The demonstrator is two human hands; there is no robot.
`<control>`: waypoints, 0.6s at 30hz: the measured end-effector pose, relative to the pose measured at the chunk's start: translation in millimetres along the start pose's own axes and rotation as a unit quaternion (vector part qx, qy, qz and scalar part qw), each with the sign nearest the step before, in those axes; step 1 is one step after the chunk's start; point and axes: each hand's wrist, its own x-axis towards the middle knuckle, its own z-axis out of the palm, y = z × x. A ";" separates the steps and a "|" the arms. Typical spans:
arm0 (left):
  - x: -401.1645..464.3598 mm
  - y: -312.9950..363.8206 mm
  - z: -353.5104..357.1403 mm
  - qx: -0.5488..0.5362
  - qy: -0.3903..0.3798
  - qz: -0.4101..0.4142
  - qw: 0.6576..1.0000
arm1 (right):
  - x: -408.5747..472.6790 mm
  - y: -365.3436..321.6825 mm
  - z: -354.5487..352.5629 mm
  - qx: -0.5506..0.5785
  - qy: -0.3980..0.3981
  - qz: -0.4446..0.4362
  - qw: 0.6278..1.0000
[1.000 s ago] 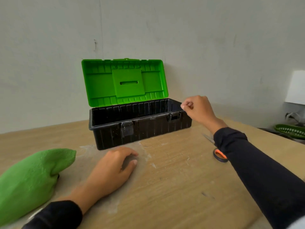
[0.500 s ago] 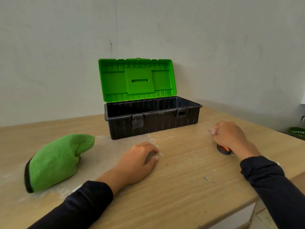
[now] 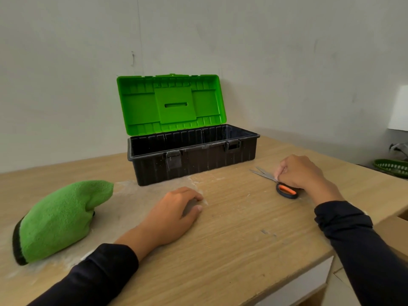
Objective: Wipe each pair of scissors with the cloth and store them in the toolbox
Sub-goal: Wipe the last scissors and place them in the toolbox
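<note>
A black toolbox (image 3: 194,159) stands open near the wall, its green lid (image 3: 172,104) raised upright. A pair of scissors (image 3: 272,181) with orange and black handles lies on the table to the right, blades slightly apart and pointing left. My right hand (image 3: 298,172) is over the scissors, fingers curled round the part where blades meet handles. A green fleece cloth mitt (image 3: 59,217) lies at the left of the table. My left hand (image 3: 174,214) rests palm down on the table between mitt and scissors, holding nothing.
The wooden table (image 3: 231,239) has a pale dusty patch in front of the toolbox. Its front edge runs at the lower right. A green perforated basket (image 3: 391,167) sits off the table at the far right, under a white object on the wall.
My right hand came down from the toolbox's right rim onto the scissors and now holds them. The view shifted, showing more of the mitt. The left hand stayed put.
</note>
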 end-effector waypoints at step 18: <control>-0.6 3.3 -2.6 -0.007 0.037 -0.005 0.999 | -16.8 -50.9 -2.4 0.192 -0.099 -0.194 0.957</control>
